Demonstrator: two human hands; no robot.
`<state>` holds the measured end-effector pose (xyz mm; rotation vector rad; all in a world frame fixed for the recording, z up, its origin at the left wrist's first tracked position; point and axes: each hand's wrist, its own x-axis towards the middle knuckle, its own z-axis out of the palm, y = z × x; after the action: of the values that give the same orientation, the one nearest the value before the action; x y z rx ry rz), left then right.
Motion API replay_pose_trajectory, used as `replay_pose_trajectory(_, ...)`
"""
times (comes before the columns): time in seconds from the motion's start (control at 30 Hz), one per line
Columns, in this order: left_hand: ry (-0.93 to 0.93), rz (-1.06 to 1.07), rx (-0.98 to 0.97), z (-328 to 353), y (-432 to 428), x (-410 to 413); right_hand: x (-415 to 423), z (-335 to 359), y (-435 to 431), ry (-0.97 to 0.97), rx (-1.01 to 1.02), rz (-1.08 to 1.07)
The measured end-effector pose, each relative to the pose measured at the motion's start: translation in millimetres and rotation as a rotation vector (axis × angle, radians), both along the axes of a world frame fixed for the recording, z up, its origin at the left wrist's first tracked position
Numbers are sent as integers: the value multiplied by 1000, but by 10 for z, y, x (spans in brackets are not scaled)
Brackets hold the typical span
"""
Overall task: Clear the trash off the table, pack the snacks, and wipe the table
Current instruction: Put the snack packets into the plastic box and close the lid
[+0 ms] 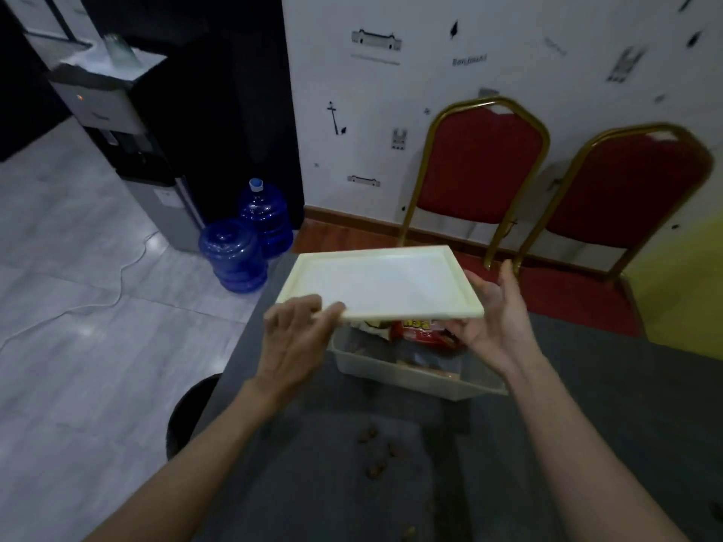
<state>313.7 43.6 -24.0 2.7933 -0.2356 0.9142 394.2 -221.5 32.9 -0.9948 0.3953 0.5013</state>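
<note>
**Lid held over the snack box, both hands engaged**

Far left, on the tiled floor: one water dispenser [129,150] and two blue water jugs [244,244], touching each other. One dark round bin [187,414] sits at the left edge of the grey table [606,404]. My left hand [293,342] pinches the near left corner of one pale rectangular lid [379,283], fingers closed on its rim. The lid hangs tilted above one clear plastic box [414,375], which stands on the table and holds snack packets; one red packet [430,334] is legible, the rest too hidden to count. About four brown crumbs [375,451] lie on the table nearer me. My right hand [497,322] supports the lid's right edge, fingers spread against it. Behind, two red chairs [481,166] stand against the wall.
</note>
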Motion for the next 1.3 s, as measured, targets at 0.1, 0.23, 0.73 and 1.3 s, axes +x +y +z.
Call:
replay_pose_trajectory(0.1, -1, -169, 129, -75, -159, 20, -82, 45, -189, -67, -287, -81)
replay_pose_trajectory(0.23, 168, -279, 167, -269, -315, -14, -288, -173, -310, -84, -593, -200)
replay_pose_trajectory(0.73, 672, -142, -332, -250, -350, 302, -446, -547, -213, -325, -1228, -153)
replay_pose_trajectory(1.3, 564, 10, -684, -315, -503, 527, -6, -410, -300, 116, -949, -332)
